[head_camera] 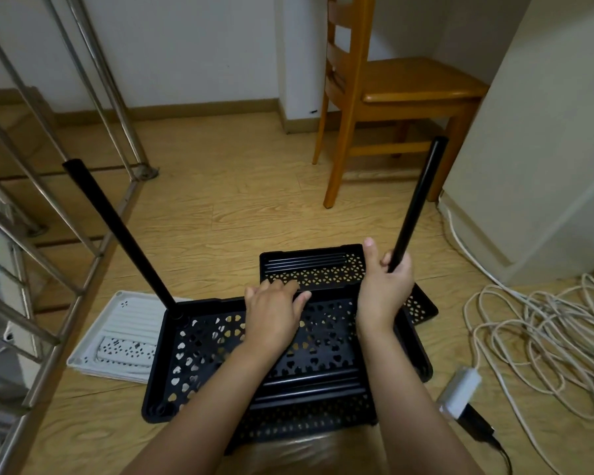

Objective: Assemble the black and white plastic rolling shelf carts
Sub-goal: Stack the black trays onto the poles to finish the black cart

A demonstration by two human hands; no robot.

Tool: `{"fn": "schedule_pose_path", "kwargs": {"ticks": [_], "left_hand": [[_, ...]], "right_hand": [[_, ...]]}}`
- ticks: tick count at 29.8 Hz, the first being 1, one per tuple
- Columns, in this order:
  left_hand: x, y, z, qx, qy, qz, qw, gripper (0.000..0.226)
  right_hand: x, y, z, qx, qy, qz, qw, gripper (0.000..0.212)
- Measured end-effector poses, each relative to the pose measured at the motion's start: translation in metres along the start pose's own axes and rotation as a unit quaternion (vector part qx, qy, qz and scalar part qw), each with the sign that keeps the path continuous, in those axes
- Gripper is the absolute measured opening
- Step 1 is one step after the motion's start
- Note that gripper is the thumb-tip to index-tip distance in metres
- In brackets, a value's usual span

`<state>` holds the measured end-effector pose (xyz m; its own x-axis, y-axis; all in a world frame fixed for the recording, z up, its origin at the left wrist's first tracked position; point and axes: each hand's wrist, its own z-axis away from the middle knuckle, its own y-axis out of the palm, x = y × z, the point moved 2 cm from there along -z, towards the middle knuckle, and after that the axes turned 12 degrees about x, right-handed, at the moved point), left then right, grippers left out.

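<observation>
A wooden chair (pixel 402 87) stands on the wood-pattern floor (pixel 237 207) by the wall. A white cable (pixel 528 323) lies loosely coiled at right, near a white adapter (pixel 460 392). Metal frame tubes (pixel 67 323) cross the left.

Black tray (pixel 192 354), standing pole (pixel 117 231) in its far-left corner; left hand (pixel 271 313) flat on far rim; right hand (pixel 384 286) grips 2nd pole (pixel 419 200), tilted; white tray (pixel 127 334) just left.

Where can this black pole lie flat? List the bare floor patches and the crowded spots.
Widest bare floor lies beyond the far black tray, between the metal frame and the wooden chair. A narrow strip runs between the near black tray and the coiled cable. Crowded: left, where white trays lie; right, around cable and adapter.
</observation>
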<state>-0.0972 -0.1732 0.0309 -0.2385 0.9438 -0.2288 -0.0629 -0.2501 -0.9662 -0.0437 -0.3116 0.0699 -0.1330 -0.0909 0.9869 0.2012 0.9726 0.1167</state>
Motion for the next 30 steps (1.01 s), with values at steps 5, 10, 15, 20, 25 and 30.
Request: {"fn": "schedule_pose_path", "kwargs": {"ticks": [5, 10, 15, 20, 25, 30], "left_hand": [[0.002, -0.001, -0.006, -0.002, 0.009, 0.036, 0.999, 0.040], [-0.003, -0.003, -0.011, 0.009, 0.020, 0.025, 0.999, 0.040], [-0.002, -0.002, -0.012, 0.005, 0.030, 0.026, 0.999, 0.038], [-0.001, 0.001, -0.005, -0.014, 0.055, 0.046, 0.997, 0.034], [-0.003, -0.002, 0.002, -0.027, 0.085, 0.116, 0.989, 0.029], [-0.015, -0.016, 0.037, -0.025, 0.193, 0.180, 0.964, 0.014]], "right_hand": [[-0.008, -0.001, -0.018, -0.007, 0.072, 0.039, 0.997, 0.031], [-0.004, -0.007, -0.028, 0.060, 0.114, 0.076, 0.989, 0.027], [0.000, -0.019, -0.038, 0.209, 0.131, 0.123, 0.961, 0.041], [0.006, -0.038, -0.053, 0.463, 0.147, 0.115, 0.866, 0.054], [0.010, -0.040, -0.058, 0.507, 0.144, 0.109, 0.843, 0.055], [0.008, -0.041, -0.049, 0.425, 0.100, 0.180, 0.882, 0.046]]}}
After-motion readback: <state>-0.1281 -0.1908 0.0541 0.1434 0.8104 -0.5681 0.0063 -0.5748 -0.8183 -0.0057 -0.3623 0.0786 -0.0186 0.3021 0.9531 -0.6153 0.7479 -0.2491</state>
